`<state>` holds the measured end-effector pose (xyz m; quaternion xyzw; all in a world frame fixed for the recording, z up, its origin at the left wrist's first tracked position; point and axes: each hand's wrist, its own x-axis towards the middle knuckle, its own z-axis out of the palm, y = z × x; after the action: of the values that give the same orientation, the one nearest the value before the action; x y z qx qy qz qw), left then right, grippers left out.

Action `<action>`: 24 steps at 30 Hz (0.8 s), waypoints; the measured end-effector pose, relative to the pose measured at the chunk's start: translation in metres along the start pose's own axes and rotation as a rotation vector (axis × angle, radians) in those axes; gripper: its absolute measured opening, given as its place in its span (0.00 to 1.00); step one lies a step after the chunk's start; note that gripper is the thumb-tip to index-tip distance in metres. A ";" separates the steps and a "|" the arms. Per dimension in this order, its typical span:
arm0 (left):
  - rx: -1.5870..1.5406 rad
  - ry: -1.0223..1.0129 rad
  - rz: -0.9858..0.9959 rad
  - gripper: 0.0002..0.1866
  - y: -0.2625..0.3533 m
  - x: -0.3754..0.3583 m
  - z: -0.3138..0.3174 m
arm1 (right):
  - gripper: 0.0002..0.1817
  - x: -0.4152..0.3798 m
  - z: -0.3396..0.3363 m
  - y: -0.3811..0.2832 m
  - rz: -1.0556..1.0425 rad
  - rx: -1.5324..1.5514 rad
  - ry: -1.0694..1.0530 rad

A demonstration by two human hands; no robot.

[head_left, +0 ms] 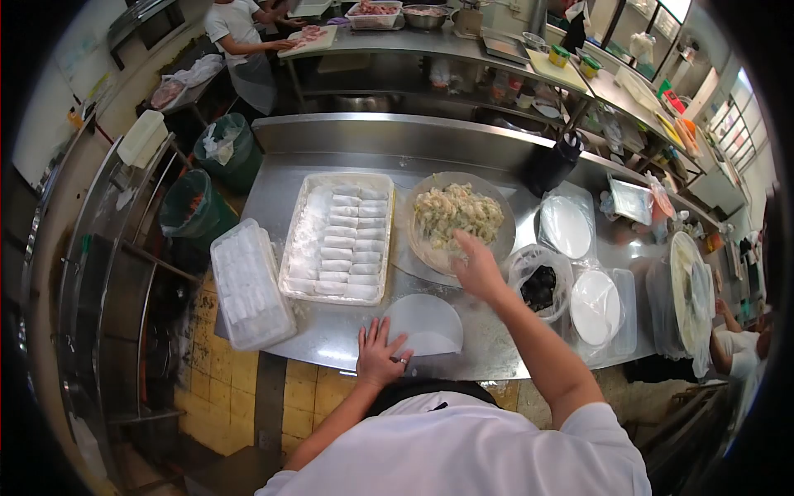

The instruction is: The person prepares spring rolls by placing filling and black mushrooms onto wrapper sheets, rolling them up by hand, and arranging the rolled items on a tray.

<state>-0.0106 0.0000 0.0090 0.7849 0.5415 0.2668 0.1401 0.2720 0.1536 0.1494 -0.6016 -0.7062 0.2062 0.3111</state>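
My left hand (379, 354) lies flat, fingers spread, on the near edge of a round translucent wrapper (428, 322) on the steel table (331, 331). My right hand (477, 269) reaches out over the near rim of a wide metal bowl (501, 241) heaped with pale chopped filling (457, 211); whether it holds any filling is hidden. A white tray (289, 248) to the left holds several rolled white wraps (347, 244) in rows.
A lidded plastic box (246, 285) sits at the table's left edge. A bag of dark pieces (541, 285), stacked round wrappers (595, 306), a white plate (566, 226) and a black container (550, 165) stand to the right. Green bins (192, 207) stand left. Another person (240, 33) works at the far counter.
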 end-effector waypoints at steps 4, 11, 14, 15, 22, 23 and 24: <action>0.006 0.003 0.001 0.23 -0.001 0.001 -0.001 | 0.28 0.099 0.012 0.029 0.034 -0.106 -0.046; 0.010 0.028 0.005 0.22 -0.002 -0.001 0.000 | 0.17 0.102 0.068 0.050 -0.104 -0.407 -0.205; -0.003 0.020 0.000 0.21 -0.004 -0.002 0.001 | 0.16 0.080 0.062 0.035 -0.070 -0.433 -0.415; -0.005 0.019 -0.002 0.21 -0.004 0.000 0.000 | 0.14 0.076 0.060 0.035 -0.074 -0.378 -0.422; 0.007 0.004 -0.005 0.21 -0.003 -0.002 -0.002 | 0.14 0.103 0.054 0.047 0.035 -0.161 -0.267; 0.009 0.002 -0.003 0.21 -0.004 -0.002 -0.001 | 0.14 0.106 0.059 0.047 0.042 -0.231 -0.331; 0.010 0.003 -0.002 0.21 -0.003 -0.002 -0.001 | 0.14 0.101 0.068 0.045 0.030 -0.274 -0.331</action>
<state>-0.0144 -0.0004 0.0075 0.7848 0.5436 0.2650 0.1356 0.2495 0.2671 0.0897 -0.6067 -0.7601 0.2088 0.1029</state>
